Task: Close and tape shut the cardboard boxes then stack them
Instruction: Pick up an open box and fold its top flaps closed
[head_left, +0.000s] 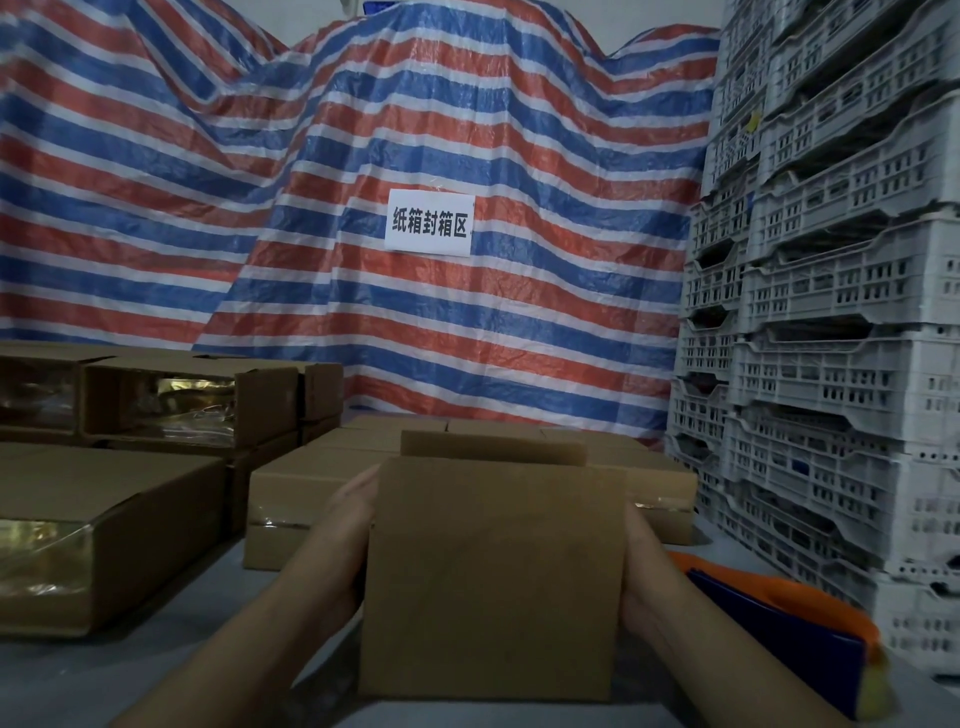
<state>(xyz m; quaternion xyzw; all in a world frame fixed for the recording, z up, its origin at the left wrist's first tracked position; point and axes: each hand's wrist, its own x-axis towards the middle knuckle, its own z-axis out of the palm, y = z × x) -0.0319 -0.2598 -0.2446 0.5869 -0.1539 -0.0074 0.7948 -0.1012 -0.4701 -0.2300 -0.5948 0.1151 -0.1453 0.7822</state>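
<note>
Cardboard box (493, 577) sits on grey tabletop (171, 670), front centre, far flap raised. Left hand (340, 525) flat against box's left side, right hand (641, 571) against right side; fingers mostly hidden behind box, spread cannot be told. Taped boxes (291, 499) behind box; tape dispenser (795, 618) right of box.

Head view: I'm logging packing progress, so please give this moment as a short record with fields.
held item: cardboard box, a flap standing up at its far edge
left hand: pressed against the box's left side
right hand: pressed against the box's right side
tape on held box: none visible
behind it: taped box
left side: stacked boxes, shiny tape on the ends
right side: grey crates
sign: on the striped tarp
</note>
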